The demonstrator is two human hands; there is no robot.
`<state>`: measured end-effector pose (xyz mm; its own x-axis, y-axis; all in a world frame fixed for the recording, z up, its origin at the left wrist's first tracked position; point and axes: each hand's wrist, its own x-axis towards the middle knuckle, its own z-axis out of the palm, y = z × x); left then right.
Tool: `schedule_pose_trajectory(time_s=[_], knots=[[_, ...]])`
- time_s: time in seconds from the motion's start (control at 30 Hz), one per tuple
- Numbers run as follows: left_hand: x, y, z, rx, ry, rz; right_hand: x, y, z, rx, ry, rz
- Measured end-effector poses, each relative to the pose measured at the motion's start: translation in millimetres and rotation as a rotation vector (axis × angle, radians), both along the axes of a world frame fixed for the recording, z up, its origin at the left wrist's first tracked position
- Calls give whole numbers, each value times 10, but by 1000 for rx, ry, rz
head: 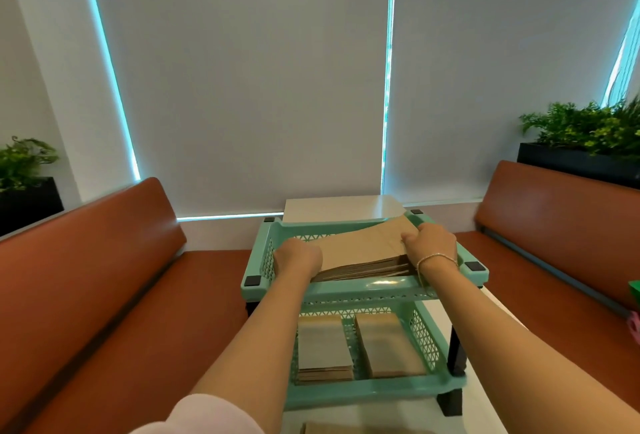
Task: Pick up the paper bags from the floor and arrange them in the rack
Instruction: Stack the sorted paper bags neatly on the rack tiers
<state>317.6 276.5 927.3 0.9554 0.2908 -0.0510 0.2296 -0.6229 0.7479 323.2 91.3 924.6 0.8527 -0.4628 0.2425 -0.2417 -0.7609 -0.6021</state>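
Brown paper bags (363, 253) lie as a thick stack in the top tray of the mint-green rack (367, 286), tilted so a far corner overhangs the rim. Both hands clasp its ends, the left hand (298, 257) and right hand (429, 243) curled round the edges, probably to square it. Below, the lower tray (374, 390) holds two smaller, neater stacks side by side.

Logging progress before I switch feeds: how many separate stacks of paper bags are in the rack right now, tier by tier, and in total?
Top tier of the rack: 1 stack of paper bags, held by the left hand and right hand.
Lower tier: 2 stacks, the left stack and the right stack, side by side.
Total: 3 stacks in the rack.
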Motion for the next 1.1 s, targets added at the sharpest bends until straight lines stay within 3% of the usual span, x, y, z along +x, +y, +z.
schedule_pose_trajectory(time_s=[1.1], knots=[[14, 24, -9, 68, 48, -20, -99, 65, 46, 75, 63, 3]])
